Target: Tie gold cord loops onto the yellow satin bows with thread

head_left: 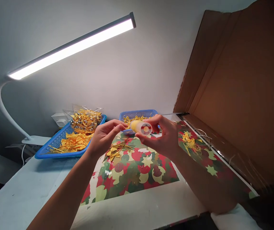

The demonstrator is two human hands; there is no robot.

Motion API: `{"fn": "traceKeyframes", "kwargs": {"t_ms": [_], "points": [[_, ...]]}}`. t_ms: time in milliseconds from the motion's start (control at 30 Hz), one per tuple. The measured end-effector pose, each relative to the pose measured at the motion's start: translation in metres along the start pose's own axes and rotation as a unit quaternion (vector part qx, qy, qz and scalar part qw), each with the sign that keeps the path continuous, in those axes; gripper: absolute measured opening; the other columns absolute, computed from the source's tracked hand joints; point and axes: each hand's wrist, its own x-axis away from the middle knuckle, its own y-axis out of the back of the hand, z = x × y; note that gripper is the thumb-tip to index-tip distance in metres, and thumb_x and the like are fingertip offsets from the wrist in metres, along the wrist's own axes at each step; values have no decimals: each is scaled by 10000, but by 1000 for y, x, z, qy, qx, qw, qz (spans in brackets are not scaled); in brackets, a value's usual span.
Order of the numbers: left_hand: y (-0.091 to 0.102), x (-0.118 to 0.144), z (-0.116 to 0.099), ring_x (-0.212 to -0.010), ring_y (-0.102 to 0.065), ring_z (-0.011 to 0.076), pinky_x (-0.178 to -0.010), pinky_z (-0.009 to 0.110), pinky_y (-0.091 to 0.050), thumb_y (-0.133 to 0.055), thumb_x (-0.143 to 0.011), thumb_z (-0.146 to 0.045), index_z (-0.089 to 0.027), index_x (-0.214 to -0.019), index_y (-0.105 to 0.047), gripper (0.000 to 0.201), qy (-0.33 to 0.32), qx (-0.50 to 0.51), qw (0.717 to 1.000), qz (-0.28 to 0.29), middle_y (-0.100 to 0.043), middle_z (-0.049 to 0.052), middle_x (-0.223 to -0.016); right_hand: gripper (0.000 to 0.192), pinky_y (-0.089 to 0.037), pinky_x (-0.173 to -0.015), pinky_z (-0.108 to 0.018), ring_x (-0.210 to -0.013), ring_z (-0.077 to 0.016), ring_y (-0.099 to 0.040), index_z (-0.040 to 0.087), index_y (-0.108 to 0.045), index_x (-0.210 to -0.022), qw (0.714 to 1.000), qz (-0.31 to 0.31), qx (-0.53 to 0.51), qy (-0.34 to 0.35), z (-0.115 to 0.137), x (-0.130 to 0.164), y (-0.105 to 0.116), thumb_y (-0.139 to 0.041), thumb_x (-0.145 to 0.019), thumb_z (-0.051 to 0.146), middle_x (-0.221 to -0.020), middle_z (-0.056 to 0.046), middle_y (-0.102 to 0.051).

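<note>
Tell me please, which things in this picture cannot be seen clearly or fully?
- Head view: the small roll shows only its end; right hand fingers cover the rest, and its label is too small to read.
- The left hand fingertips meet the roll; whether they grip something cannot be told.
- The small blue basket is partly behind both hands.
- The cardboard box is cut off by the right edge.

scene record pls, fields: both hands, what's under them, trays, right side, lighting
right hand: holds a small yellow roll, round end toward camera
left hand: fingertips at the roll's left end
under hands: patterned sheet in red, green, yellow; gold bits lying on it
trays: large blue basket with yellow bows and a clear bag; small blue basket behind the hands
right side: open cardboard box
lighting: lamp bar, on
</note>
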Motion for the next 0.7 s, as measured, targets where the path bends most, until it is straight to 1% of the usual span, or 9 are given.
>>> {"fn": "traceKeyframes", "kwargs": {"t_ms": [133, 267, 333, 400, 467, 533, 633, 700], "points": [[-2, 0, 3, -792, -628, 181, -718, 286, -525, -645, -822, -387, -204, -645, -700, 260, -3, 48, 998, 30, -690, 78, -834, 261, -343, -450, -224, -478, -70, -396, 232, -558, -776, 1000, -4, -16, -12, 1, 0, 0, -774, -716, 365, -551, 84, -472], [-5, 2, 8, -834, -622, 188, -770, 296, -521, -653, -839, -408, -208, -664, -701, 270, -35, 91, 993, 60, -682, 82, -840, 253, -353, -452, -226, -480, -74, -394, 232, -550, -757, 999, -7, -22, -28, 3, 2, -1, -756, -727, 377, -543, 82, -450], [-6, 5, 9, -838, -624, 196, -783, 311, -527, -659, -840, -421, -208, -672, -703, 275, -45, 111, 990, 69, -685, 93, -844, 274, -372, -456, -235, -487, -81, -412, 233, -544, -762, 998, -15, -33, -52, 2, 3, -1, -758, -723, 400, -562, 72, -479], [-7, 8, 9, -793, -627, 194, -765, 326, -539, -669, -833, -435, -205, -677, -703, 280, -47, 131, 987, 79, -689, 101, -849, 283, -411, -481, -245, -507, -86, -450, 234, -540, -787, 992, -46, -71, -90, -2, 4, -2, -759, -727, 404, -621, 54, -536], [-7, 11, 8, -718, -621, 175, -730, 328, -549, -666, -840, -427, -203, -681, -702, 277, -48, 152, 982, 97, -697, 101, -858, 292, -440, -504, -248, -528, -88, -483, 236, -529, -805, 977, -94, -133, -136, -9, 3, -2, -747, -743, 420, -674, 40, -565], [-8, 13, 6, -662, -611, 150, -687, 312, -551, -644, -868, -384, -200, -695, -703, 260, -51, 171, 975, 130, -706, 98, -890, 326, -437, -492, -239, -517, -82, -485, 235, -513, -792, 953, -130, -202, -185, -20, 1, -2, -733, -747, 470, -676, 41, -553], [-9, 12, 5, -648, -604, 126, -646, 275, -539, -605, -904, -331, -191, -750, -708, 232, -63, 186, 963, 183, -701, 86, -907, 376, -425, -483, -230, -480, -74, -473, 228, -493, -761, 909, -132, -278, -281, -35, -2, -3, -705, -752, 538, -605, 62, -496], [-10, 9, 7, -675, -604, 130, -639, 260, -528, -596, -908, -352, -181, -760, -701, 249, -61, 173, 964, 194, -686, 76, -867, 386, -424, -494, -228, -469, -73, -469, 224, -474, -739, 879, -131, -313, -336, -42, -4, -3, -695, -760, 540, -555, 73, -464]]}}
